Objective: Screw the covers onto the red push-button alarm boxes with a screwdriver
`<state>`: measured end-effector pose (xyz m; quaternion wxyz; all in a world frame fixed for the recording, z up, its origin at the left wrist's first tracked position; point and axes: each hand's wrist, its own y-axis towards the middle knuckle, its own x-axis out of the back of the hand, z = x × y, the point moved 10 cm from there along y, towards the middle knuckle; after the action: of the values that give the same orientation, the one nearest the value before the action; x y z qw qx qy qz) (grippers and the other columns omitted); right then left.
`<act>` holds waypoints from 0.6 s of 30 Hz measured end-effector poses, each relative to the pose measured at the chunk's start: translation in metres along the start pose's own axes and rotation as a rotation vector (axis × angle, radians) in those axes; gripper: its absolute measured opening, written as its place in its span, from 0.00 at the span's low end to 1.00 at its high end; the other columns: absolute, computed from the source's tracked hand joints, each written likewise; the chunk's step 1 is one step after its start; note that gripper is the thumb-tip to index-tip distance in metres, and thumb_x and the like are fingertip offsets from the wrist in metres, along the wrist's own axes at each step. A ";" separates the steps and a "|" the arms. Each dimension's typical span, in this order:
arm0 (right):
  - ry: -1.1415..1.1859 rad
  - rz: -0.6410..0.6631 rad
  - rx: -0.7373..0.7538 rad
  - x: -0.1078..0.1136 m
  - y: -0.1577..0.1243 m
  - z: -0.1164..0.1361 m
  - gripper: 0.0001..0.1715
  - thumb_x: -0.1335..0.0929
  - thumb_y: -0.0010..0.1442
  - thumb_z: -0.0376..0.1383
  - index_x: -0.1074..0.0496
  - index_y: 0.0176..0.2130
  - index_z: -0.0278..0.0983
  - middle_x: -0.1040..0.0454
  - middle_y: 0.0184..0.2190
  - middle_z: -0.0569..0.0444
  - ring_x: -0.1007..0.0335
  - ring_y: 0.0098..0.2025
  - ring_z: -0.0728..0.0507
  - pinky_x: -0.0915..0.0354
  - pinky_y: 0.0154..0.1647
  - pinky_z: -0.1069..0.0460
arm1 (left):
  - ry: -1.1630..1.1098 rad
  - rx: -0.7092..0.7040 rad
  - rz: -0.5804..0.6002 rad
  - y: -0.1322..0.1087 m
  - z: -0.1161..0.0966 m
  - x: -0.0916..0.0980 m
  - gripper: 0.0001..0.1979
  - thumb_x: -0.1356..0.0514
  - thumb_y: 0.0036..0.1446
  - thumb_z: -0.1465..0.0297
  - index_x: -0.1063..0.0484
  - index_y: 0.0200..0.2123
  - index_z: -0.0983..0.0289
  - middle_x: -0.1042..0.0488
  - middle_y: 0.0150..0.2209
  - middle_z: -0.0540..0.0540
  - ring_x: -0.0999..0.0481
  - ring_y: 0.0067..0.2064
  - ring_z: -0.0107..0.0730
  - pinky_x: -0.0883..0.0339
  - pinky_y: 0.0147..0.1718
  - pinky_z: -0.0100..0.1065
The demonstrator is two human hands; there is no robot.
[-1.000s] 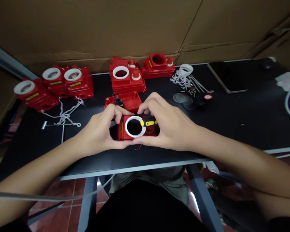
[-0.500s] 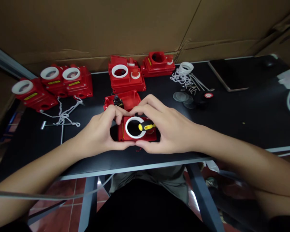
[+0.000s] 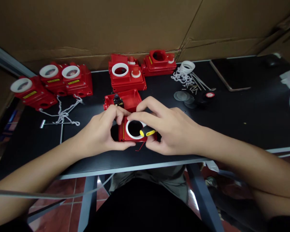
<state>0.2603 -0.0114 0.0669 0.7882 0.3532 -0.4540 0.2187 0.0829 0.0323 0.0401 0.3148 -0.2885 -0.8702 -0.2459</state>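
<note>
My left hand (image 3: 99,130) is closed around the left side of a red housing cover (image 3: 121,132), thumb along the near edge and fingers at the far edge. A white ring (image 3: 127,131) sits around the cover's round opening. My right hand (image 3: 176,130) holds a screwdriver (image 3: 148,131), its black and yellow handle end poking out over the ring; the shaft is hidden. The right index finger reaches to the ring's far side, and the thumb is at the cover's near right corner. Just beyond lies an open red box half (image 3: 131,99) with a black switch part (image 3: 118,101) in it.
Several red housings (image 3: 78,80) stand along the back. White cords tie to a metal T-shaped tool (image 3: 61,129) at left. Right of centre are a white ring (image 3: 188,66), clear discs (image 3: 182,96), screws and a tape roll (image 3: 209,95). A tablet (image 3: 229,75) lies farther right.
My right thumb has drawn back from the cover's near edge toward the right, and the index finger has moved onto the ring. The screwdriver handle has shifted slightly nearer. My left hand keeps its hold.
</note>
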 end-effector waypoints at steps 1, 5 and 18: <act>0.013 0.005 -0.005 0.000 0.000 -0.001 0.35 0.28 0.71 0.31 0.21 0.74 0.39 0.20 0.68 0.38 0.30 0.37 0.48 0.42 0.28 0.53 | 0.005 -0.003 -0.002 0.000 0.000 0.001 0.34 0.13 0.67 0.53 0.38 0.47 0.52 0.08 0.61 0.59 0.05 0.63 0.54 0.12 0.58 0.45; 0.033 -0.006 -0.100 -0.002 0.001 -0.010 0.40 0.21 0.76 0.52 0.24 0.77 0.37 0.20 0.67 0.35 0.20 0.45 0.41 0.38 0.30 0.52 | -0.015 0.006 0.008 0.000 -0.001 0.001 0.34 0.14 0.68 0.54 0.38 0.47 0.52 0.08 0.62 0.61 0.05 0.66 0.57 0.11 0.60 0.47; 0.120 0.020 0.046 -0.006 0.000 0.004 0.35 0.26 0.72 0.34 0.22 0.75 0.38 0.20 0.71 0.37 0.25 0.40 0.47 0.35 0.31 0.51 | -0.038 0.016 0.047 0.003 0.004 -0.004 0.33 0.14 0.68 0.52 0.38 0.48 0.52 0.09 0.59 0.58 0.05 0.61 0.54 0.11 0.58 0.46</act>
<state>0.2553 -0.0150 0.0629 0.8036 0.3529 -0.4041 0.2577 0.0854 0.0356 0.0351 0.3063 -0.3110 -0.8709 -0.2260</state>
